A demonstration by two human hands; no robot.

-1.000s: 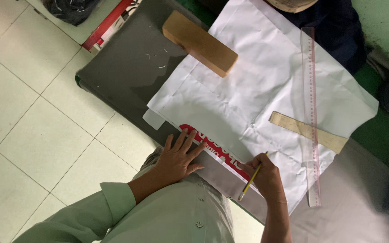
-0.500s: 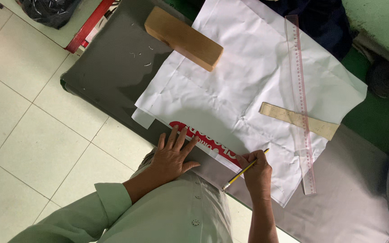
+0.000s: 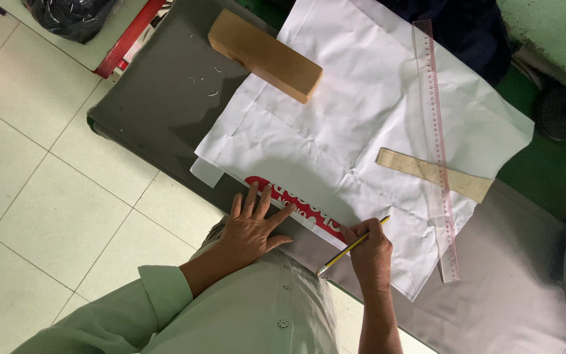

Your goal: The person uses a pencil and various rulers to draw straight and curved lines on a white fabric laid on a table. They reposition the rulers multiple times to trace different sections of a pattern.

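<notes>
Right hand [image 3: 369, 252] closed around a yellow pencil [image 3: 353, 245], tip at the near edge of the white paper [image 3: 355, 124]. Left hand [image 3: 251, 226] flat, fingers spread, pressing a red-and-white strip [image 3: 296, 204] tucked under that same paper edge. Farther out on the sheet: a clear long ruler [image 3: 435, 141] crossing a short wooden ruler [image 3: 420, 169], and a wooden block [image 3: 264, 55] weighing down the far corner. All on a grey table [image 3: 158, 98] above pale floor tiles [image 3: 34, 190].

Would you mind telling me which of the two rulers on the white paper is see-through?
The long clear plastic ruler, lying lengthwise across the white paper. The short ruler under it is opaque tan wood.
</notes>
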